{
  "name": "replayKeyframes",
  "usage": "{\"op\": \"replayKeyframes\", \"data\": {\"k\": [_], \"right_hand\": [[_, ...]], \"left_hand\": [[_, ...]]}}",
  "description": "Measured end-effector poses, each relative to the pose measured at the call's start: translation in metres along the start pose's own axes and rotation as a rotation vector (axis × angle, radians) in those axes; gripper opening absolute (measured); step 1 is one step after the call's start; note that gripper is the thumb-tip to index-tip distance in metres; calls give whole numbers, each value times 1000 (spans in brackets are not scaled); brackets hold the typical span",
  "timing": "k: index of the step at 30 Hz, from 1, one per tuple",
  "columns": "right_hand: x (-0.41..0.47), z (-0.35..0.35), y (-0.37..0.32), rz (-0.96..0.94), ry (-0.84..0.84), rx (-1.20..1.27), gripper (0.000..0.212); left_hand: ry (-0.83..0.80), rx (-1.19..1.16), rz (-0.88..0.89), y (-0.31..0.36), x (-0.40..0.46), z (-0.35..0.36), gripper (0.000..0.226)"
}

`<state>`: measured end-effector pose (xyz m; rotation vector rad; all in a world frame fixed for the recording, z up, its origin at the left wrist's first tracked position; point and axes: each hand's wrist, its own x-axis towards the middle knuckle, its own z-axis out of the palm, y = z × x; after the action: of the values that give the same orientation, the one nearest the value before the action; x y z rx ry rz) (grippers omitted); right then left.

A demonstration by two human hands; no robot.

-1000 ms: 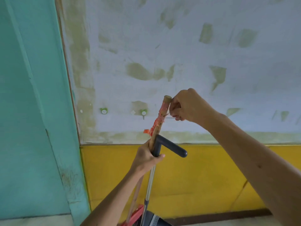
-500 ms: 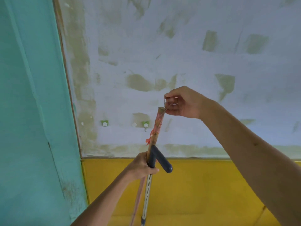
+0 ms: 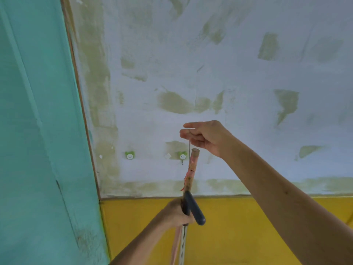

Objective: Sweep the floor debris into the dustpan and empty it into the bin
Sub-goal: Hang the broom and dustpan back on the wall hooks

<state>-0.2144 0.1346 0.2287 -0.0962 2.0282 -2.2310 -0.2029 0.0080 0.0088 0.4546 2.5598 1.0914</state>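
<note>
Nearest to me, the left hand (image 3: 178, 215) has its grip clamped around 2 handles together: the wooden broom handle (image 3: 192, 169) and the metal dustpan handle (image 3: 183, 243) with its dark angled end (image 3: 193, 207). Both stand nearly upright in front of the yellow lower wall (image 3: 238, 226). If this grip loosens, I think one handle can slip down and fall, because one hand carries both.

Above, the right hand (image 3: 205, 137) has its grip pinched together on a thin loop of string (image 3: 189, 150) that rises from the handle top. The string looks very thin, so it may slip out or miss the hook.

The broom handle is worn, with torn red wrapping. Farther, on the white patchy wall (image 3: 229, 64), sit 2 green hooks (image 3: 182, 155), the nearer one just left of the handle top. The brush head and the dustpan tray are out of view.
</note>
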Motion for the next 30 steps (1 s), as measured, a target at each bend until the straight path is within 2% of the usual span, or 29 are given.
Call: {"op": "replayKeyframes", "data": {"k": [2, 3, 5, 7, 9, 10, 12, 15, 18, 20, 23, 28, 30], "right_hand": [[2, -6, 7, -32, -22, -10, 29], [4, -7, 11, -40, -41, -21, 30], [8, -9, 20, -23, -63, -21, 34], [12, -11, 30, 26, -83, 82, 35], [15, -11, 39, 83, -94, 235, 33], [17, -11, 42, 104, -89, 291, 32], [20, -13, 50, 118, -61, 363, 36], [25, -19, 59, 114, -33, 440, 38], [27, -22, 64, 166, -65, 497, 44], [30, -21, 66, 209, -79, 528, 57], [41, -20, 73, 251, -59, 544, 66], [60, -24, 90, 296, 15, 462, 70], [66, -27, 90, 302, 82, 387, 69]], "left_hand": [[-147, 153, 19, -6, 3, -28, 16], [-146, 201, 20, -7, 5, -46, 20], [82, 153, 28, 4, 6, -81, 25], [365, -108, 153, 23, 9, -107, 22], [448, -375, 269, 43, 15, -116, 27], [478, -396, 272, 49, 18, -114, 27], [530, -413, 217, 51, 24, -102, 23], [489, -623, 168, 46, 37, -87, 24], [505, -586, 133, 40, 46, -78, 20], [584, -635, 109, 36, 50, -72, 9], [701, -674, 23, 28, 58, -66, 5], [870, -525, -34, 23, 63, -65, 18], [918, -554, -25, 26, 66, -71, 21]]}}
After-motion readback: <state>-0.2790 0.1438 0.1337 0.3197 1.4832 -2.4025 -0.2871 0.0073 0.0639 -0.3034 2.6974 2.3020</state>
